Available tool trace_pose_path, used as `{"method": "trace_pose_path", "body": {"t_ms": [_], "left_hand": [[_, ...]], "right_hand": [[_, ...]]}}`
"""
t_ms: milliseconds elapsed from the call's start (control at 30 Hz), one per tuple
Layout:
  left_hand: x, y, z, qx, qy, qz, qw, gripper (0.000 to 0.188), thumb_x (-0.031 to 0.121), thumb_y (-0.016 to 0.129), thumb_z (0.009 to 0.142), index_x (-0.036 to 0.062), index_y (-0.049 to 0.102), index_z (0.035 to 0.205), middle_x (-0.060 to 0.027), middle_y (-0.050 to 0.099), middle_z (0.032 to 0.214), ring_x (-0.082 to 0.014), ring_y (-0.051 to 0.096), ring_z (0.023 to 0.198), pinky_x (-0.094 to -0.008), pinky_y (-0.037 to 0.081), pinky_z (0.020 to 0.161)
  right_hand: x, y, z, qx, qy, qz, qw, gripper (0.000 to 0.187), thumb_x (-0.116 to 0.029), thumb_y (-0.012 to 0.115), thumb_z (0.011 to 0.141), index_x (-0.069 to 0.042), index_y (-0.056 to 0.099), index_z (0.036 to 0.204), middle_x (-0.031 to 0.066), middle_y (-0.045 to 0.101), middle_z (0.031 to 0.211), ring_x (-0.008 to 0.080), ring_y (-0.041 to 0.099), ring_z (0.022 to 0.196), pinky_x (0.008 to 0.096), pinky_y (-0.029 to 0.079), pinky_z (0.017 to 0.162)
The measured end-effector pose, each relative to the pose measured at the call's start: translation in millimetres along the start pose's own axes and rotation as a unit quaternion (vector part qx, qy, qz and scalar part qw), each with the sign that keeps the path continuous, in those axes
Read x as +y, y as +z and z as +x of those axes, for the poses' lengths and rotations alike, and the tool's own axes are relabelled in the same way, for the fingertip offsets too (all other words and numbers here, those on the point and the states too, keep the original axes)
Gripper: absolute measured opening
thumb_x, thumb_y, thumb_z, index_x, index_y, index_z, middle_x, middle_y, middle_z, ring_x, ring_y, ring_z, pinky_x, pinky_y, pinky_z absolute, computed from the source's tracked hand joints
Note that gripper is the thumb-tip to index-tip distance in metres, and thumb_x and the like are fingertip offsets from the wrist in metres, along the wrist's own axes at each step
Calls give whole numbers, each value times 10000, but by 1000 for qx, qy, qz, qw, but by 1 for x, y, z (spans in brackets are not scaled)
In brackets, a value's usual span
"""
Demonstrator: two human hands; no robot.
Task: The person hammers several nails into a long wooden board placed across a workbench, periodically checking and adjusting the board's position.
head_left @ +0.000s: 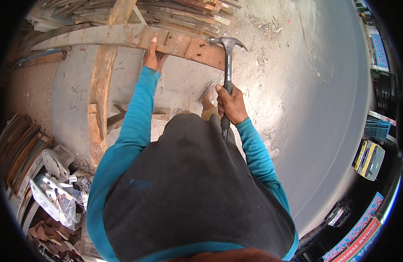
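Observation:
My right hand (231,104) is wrapped round the grip of a claw hammer (228,65), which points away from me. Its metal head lies over or just above the right end of a long wooden board (177,43); whether they touch I cannot tell. With its thumb on top and fingers partly hidden underneath, my left hand (154,58) grips the board's near edge. Small dark marks, perhaps nails or holes, dot the board's right part. Leftward, the board lies across a thick wooden beam (103,74) that runs toward me.
Beyond the board lies a stack of wood strips (179,15). More wood pieces (22,148) and a heap of white scrap (57,196) are at the left. On the right runs a grey road (328,144) with a yellow vehicle (369,160) past it. My sandalled foot (207,94) stands below the board.

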State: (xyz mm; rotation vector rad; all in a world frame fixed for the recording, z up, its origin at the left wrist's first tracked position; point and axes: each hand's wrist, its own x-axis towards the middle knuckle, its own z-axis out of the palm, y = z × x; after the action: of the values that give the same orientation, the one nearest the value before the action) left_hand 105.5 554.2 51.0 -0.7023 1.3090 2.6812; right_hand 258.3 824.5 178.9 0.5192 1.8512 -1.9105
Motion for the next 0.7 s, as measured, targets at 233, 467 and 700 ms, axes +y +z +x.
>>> {"method": "trace_pose_path", "body": {"t_ms": [233,467,700], "left_hand": [[3,-7,-3,-4,-3,15,1000,925,512,787,810,-30,387,1444,-214,466,1386,-355,501,1283,-465,467,1082],[1,2,1,-19,-2,-1,1000,926,506,792,809,-26,378,1444,-209,477,1378,-360,524,1260,-474,477,1069],[-4,-15,2,-21,0,-4,1000,946,505,797,803,-15,363,1463,-199,465,1397,-365,511,1276,-478,463,1087]], "right_hand": [[-50,-2,-39,175,-294,-72,937,304,-312,596,1009,-33,494,944,38,530,675,86,489,500,242,403,441],[-3,2,-12,134,-204,-359,901,313,-284,615,1004,-3,491,942,94,477,614,176,455,534,350,404,511],[-91,17,-77,231,-469,-1,852,336,-367,542,1031,-36,481,1038,61,525,690,135,504,490,296,456,432]]}}
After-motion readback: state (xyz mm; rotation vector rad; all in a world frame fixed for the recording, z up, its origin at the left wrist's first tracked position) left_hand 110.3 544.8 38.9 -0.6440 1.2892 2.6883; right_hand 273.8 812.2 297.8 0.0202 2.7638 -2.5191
